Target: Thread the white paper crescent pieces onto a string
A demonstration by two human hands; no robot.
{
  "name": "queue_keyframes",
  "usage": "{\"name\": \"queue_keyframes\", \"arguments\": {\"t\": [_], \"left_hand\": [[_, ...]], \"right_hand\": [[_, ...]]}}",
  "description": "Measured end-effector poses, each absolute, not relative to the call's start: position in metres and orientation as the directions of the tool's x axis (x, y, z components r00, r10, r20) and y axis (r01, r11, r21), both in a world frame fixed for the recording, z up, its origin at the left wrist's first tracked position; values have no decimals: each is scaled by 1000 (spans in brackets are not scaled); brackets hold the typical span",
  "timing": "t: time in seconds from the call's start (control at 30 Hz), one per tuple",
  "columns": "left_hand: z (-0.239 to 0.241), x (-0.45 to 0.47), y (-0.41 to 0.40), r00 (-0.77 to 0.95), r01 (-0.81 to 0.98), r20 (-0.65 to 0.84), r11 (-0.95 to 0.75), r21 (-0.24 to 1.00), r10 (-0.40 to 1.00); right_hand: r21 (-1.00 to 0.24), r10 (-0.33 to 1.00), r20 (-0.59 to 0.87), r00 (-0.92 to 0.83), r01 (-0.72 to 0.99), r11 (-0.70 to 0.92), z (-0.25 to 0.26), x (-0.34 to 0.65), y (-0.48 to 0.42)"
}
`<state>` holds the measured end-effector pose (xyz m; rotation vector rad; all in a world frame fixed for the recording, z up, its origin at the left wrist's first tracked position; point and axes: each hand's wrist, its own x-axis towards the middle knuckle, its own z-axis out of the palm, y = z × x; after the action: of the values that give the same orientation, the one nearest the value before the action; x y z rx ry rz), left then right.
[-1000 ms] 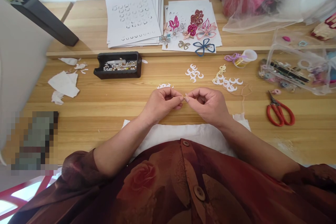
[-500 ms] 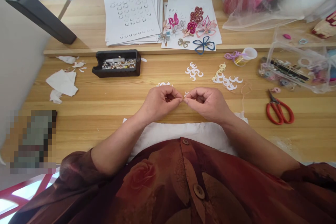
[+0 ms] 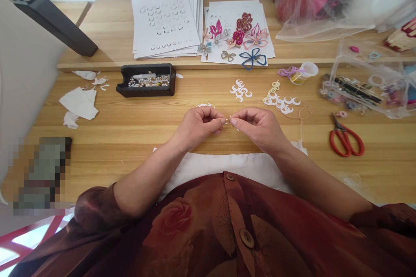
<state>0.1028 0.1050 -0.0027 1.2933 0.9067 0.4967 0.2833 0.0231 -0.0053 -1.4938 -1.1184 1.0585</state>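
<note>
Close together, fingers (image 3: pixel 217 124) on a tiny piece (image 3: pixel 227 120)

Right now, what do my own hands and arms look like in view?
Your left hand and right hand are bare, with no gloves, rings or bracelets visible. Loose, dark reddish-brown sleeves end near the elbows, leaving both forearms uncovered.

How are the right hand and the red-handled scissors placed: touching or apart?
Apart. The head view plainly shows wooden tabletop between the right hand and the red-handled scissors, which lie farther to the right.
</note>
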Motion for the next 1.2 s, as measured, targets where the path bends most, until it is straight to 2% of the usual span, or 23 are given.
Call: {"name": "queue_keyframes", "arguments": {"t": [0.37,0.57,0.67,0.9,1.2], "left_hand": [[-5,104,103,591,201,-238,144,969,771],[-5,102,104,613,245,-139,-19,969,778],[-4,101,105,618,255,-130,-41,966,775],[-2,101,108,593,188,-263,186,964,761],[1,98,111,610,108,-234,213,971,757]], "right_hand": [[-969,966,-121,228,185,-165,-6,280,21],[-965,969,-148,199,184,-185,-8,282,22],[-970,971,-155,181,159,-184,-8,283,23],[-955,954,-275,119,-149,-256,-9,288,25],[-904,952,-275,131,-371,-210,-1,289,27]]}}
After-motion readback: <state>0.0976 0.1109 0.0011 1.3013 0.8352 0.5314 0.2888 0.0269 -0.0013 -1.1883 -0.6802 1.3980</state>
